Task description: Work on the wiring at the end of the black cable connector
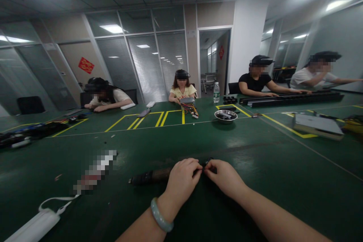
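Note:
Above the green table [255, 162], my left hand [183, 174] is closed, thumb and fingers pinched together. Opposite it, my right hand [224, 176] is pinched too, and the fingertips of both nearly meet. Some small dark thing shows at the fingertips, too hidden to name. A dark cylindrical tool [151, 177], like an inline electric screwdriver with a thin metal tip pointing left, lies behind my left hand. Its right end is hidden by that hand. My left wrist wears a pale bangle [161, 215].
Left of my hands are a white power bank-like block [35, 227] with a strap and a blurred-out strip [96, 172]. Farther off stand a metal bowl [225, 116] of dark parts, a water bottle [216, 92] and a grey box [318, 125]. Several people sit around the table.

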`<state>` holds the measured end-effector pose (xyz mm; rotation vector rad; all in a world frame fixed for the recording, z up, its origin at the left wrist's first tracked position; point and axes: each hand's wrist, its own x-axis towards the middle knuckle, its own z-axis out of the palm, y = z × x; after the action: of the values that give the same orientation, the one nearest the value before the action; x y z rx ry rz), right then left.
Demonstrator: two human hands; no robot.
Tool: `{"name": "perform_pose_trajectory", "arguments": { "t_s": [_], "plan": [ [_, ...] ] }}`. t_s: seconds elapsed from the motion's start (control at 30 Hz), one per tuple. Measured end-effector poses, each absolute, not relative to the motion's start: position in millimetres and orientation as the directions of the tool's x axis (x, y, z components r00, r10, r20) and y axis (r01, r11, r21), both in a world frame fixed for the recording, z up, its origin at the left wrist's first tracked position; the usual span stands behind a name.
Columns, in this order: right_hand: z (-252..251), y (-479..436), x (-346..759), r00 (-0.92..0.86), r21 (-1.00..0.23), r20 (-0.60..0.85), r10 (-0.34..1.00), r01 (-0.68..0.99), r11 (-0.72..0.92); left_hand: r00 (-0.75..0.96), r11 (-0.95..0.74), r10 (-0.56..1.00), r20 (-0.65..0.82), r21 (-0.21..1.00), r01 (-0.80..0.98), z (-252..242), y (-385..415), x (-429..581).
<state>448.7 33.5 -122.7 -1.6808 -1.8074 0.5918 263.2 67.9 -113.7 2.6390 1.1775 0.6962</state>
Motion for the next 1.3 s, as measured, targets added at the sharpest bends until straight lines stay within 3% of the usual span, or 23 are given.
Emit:
{"name": "perform_pose_trajectory", "arguments": {
  "t_s": [0.67, 1.07, 1.3],
  "plan": [
    [-123.4, 34.4, 448.4, -0.024, -0.689, 0.117, 0.993, 0.718, 0.098, 0.598, -0.714, 0.697, 0.397, 0.301, 0.633, -121.6, 70.7, 262.9],
    [-122.9, 33.5, 448.6, -0.037, -0.713, 0.13, 0.991, 0.691, 0.119, 0.585, -0.681, 0.731, 0.35, 0.342, 0.647, -114.2, 67.2, 264.6],
    [-126.7, 37.5, 451.1, -0.056, -0.782, 0.087, 0.995, 0.614, 0.103, 0.603, -0.696, 0.717, 0.35, 0.328, 0.638, -108.6, 64.0, 264.1]
  ]
}}
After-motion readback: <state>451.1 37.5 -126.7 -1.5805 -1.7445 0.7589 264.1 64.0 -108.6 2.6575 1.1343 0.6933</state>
